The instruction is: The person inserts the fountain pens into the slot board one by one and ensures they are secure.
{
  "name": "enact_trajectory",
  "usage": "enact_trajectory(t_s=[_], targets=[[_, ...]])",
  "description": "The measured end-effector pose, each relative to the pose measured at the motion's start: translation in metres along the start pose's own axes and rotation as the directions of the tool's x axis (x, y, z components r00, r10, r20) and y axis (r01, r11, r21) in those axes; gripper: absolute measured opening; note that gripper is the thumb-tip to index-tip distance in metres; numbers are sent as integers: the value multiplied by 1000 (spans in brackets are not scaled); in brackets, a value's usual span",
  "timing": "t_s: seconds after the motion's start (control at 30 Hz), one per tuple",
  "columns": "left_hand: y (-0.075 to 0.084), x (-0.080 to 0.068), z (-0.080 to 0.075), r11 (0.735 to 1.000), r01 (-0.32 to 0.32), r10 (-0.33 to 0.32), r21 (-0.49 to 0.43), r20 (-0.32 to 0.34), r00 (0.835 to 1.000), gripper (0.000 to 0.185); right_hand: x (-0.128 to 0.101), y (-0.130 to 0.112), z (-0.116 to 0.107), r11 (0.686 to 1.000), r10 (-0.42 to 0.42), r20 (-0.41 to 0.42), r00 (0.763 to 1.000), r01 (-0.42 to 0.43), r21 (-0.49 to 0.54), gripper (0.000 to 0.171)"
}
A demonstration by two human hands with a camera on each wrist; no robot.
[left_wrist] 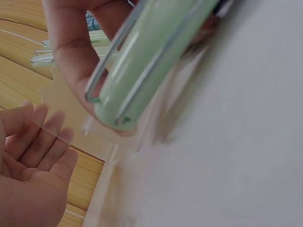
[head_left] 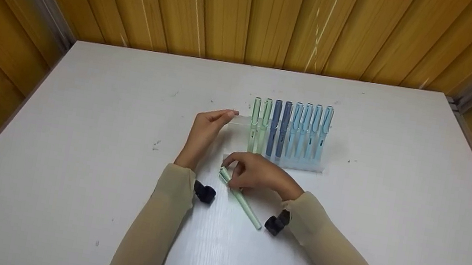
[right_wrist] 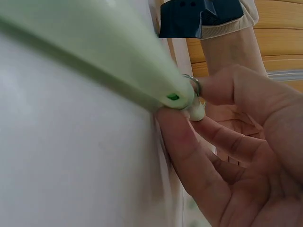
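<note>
A light green pen (head_left: 247, 210) slants just in front of a clear pen stand (head_left: 303, 166). My right hand (head_left: 261, 175) pinches it near the clip end between thumb and fingers; the right wrist view shows the fingertips around the green barrel (right_wrist: 118, 52). My left hand (head_left: 205, 133) holds the stand's upper left corner. Through the clear panel (left_wrist: 71, 109) in the left wrist view, its fingers show behind the edge. In the stand, two light green pens (head_left: 257, 107), two dark blue pens (head_left: 276, 115) and several light blue pens (head_left: 316, 117) stand side by side.
The white table (head_left: 82, 149) extends around the stand, with small dark marks on its surface. Yellow wood-look panels (head_left: 223, 9) rise behind it and on both sides. Black wrist cameras (head_left: 205, 193) sit at both sleeve cuffs, close to the pen.
</note>
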State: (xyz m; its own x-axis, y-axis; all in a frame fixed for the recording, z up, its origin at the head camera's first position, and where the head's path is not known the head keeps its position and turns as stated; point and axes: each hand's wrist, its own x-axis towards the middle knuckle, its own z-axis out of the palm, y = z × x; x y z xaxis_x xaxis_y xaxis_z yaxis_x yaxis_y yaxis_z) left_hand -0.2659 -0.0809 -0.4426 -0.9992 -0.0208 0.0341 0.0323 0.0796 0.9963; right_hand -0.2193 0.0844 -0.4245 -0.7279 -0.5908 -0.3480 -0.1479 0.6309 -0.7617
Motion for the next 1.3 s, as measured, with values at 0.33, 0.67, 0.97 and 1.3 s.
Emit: enact_trajectory(t_s=[0.33, 0.67, 0.97, 1.3], targets=[[0, 0, -1, 1000, -8, 8, -9, 9, 1000, 29, -3, 13, -8, 988, -116, 77, 990, 107, 112, 47], [-1, 0, -1, 999, -32, 32, -6, 13, 999, 29, -5, 16, -18, 967, -168, 80, 983, 148, 207, 48], [-1, 0, -1, 1000, -26, 26, 9, 12, 1000, 31, -9, 14, -27, 941, -232, 14, 973, 220, 258, 46], [-1, -2, -2, 999, -32, 32, 20, 27, 999, 34, -14, 11, -37, 916, -238, -121, 964, 265, 301, 44]])
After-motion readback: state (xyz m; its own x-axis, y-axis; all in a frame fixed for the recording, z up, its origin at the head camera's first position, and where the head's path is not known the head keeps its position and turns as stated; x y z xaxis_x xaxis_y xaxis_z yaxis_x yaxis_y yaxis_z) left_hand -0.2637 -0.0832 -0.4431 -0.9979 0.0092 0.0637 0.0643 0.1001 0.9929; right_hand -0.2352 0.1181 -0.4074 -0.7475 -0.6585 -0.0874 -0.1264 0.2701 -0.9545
